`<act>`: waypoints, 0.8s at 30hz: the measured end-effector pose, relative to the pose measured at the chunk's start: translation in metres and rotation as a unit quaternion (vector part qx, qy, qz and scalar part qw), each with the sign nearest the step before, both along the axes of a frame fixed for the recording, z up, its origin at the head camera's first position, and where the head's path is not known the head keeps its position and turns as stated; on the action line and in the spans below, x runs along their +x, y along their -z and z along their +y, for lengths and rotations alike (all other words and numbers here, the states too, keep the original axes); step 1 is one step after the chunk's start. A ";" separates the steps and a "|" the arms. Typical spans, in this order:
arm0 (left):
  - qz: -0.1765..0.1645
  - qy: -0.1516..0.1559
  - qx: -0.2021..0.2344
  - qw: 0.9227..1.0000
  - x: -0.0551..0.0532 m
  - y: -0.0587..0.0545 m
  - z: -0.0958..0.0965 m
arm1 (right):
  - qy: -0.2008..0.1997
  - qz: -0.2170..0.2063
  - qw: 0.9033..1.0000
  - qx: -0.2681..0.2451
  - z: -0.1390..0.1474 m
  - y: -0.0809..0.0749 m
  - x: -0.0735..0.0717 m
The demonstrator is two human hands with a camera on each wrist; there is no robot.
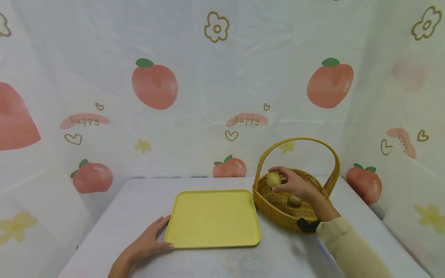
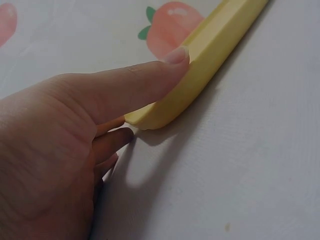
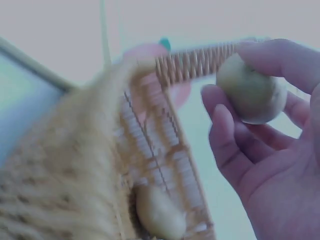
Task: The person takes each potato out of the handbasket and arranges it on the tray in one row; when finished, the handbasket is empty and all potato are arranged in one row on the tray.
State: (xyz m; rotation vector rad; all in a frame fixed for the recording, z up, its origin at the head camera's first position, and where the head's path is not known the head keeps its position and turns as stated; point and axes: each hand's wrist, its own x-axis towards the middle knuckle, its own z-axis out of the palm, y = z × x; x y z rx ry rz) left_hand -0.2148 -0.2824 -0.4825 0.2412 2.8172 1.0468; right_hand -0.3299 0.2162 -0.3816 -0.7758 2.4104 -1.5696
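My right hand [image 1: 294, 183] holds a round yellow-green fruit [image 1: 273, 180] between thumb and fingers, over the left part of a wicker basket [image 1: 274, 214]. A second fruit [image 1: 294, 199] of similar colour lies inside the basket, partly covered by my wrist. The right wrist view shows the held fruit [image 3: 250, 92] above the basket's rim level, near its handle. My left hand [image 1: 146, 243] is at the front left corner of a yellow tray [image 1: 213, 218]. In the left wrist view its straight thumb [image 2: 145, 82] lies against the tray's front edge, with the other fingers at the left side.
The basket's tall arched handle [image 1: 299, 139] rises around my right hand. A black strap or bow [image 1: 307, 225] sits on the basket's near rim. Tray and basket stand side by side on a white-covered table [image 1: 139, 204], with printed white cloth [image 1: 194, 88] behind and at the sides.
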 end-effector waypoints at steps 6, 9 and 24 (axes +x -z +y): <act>-0.002 -0.003 -0.001 1.000 -0.001 0.001 0.000 | -0.012 0.018 0.998 -0.054 -0.022 -0.001 0.019; -0.004 -0.012 -0.006 1.000 -0.002 0.002 0.001 | -0.022 0.025 0.998 -0.054 -0.035 -0.003 0.027; 0.007 -0.030 0.008 0.999 -0.001 0.000 0.003 | -0.033 0.093 0.995 -0.006 -0.131 0.021 0.031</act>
